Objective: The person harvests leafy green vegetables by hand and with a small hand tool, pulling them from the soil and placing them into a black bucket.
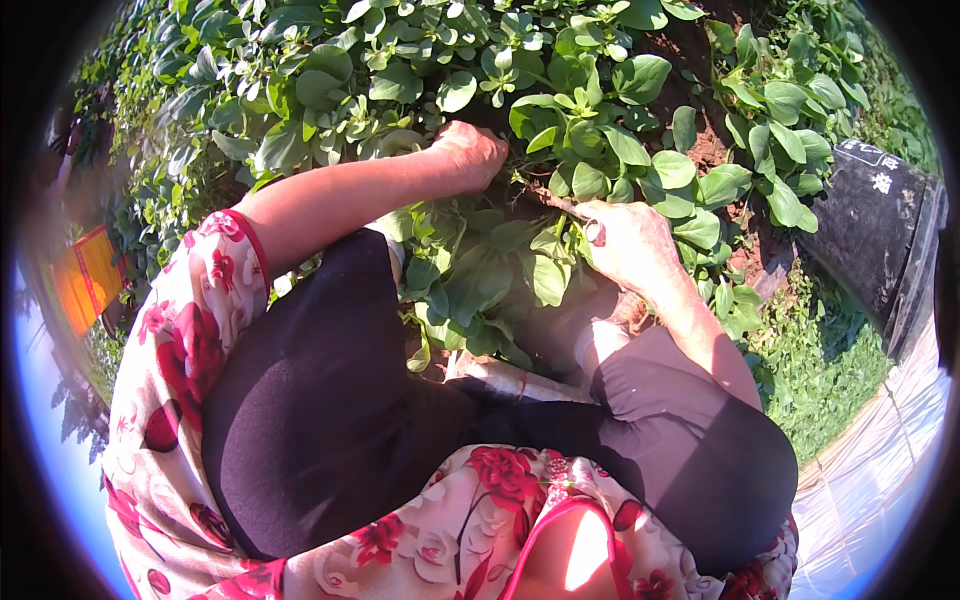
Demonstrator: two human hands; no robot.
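Leafy green plants (590, 135) grow thickly in front of me. My left hand (475, 155) reaches in among them with its fingers curled closed. The leaves and the back of the hand hide whatever it grips. To its right, my right hand (630, 245) is closed round a thin brown tool (558, 201), like a narrow blade, which points left toward the stems below my left hand. Its far end is lost in shadow among the plants. Broad leaves (480, 275) lie in a loose clump between my knees, below both hands.
My bent knees in dark trousers (300, 400) flank the clump. A black container (868, 225) with white marks lies at the right, beside low green growth (820, 380) and pale sheeting (880, 480). Reddish soil (710, 150) shows between plants. A yellow-orange object (88, 280) stands far left.
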